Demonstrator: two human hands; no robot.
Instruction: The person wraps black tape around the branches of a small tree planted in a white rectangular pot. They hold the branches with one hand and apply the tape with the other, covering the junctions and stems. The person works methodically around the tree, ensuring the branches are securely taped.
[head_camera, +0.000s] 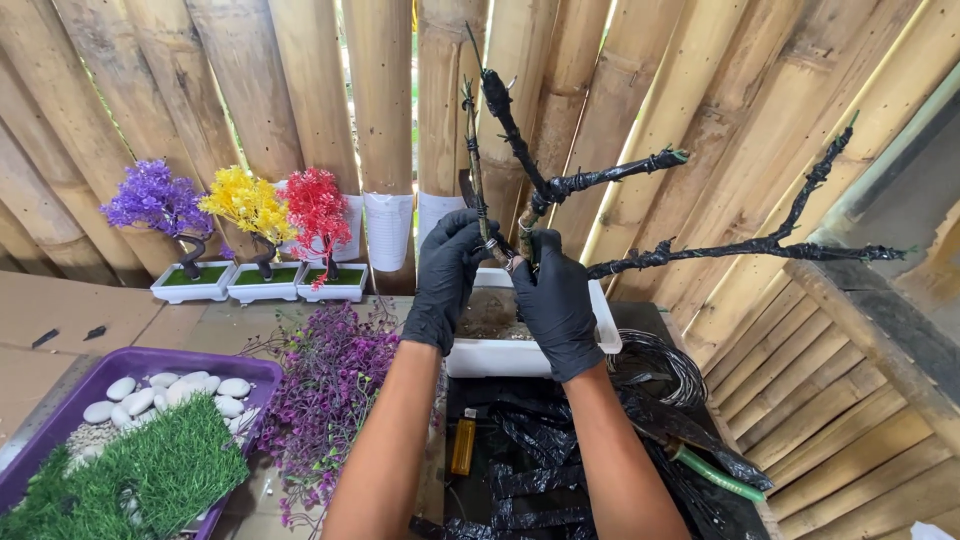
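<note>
Landmark is the white tray (480, 355), rectangular, brownish filler inside.

Far left of the tray: purple bin (150, 365) with white stones (170, 392) and a grass mat (150, 470). Behind that, three small fake trees (250, 215) in purple, yellow and red, each in its own small white pot. Just left of the tray, a heap of purple sprigs (325, 385).

Right above the tray we hold the branch frame (560, 185), bare twigs wrapped in black tape, forking up and out to the right. Left hand (447, 275), black glove, is closed round the thin upright stem. Right hand (555, 300), also gloved, is clamped round the base where the stems meet.

We judge it light, stiff but springy, probably wire inside; tips look snaggy. Tape gives decent friction. Best hold is low at the junction, not the thin ends, which would flex.

In front of the tray: yellow lighter (462, 445), black tape strips (530, 480). Right of the tray: wire coil (660, 360).
</note>
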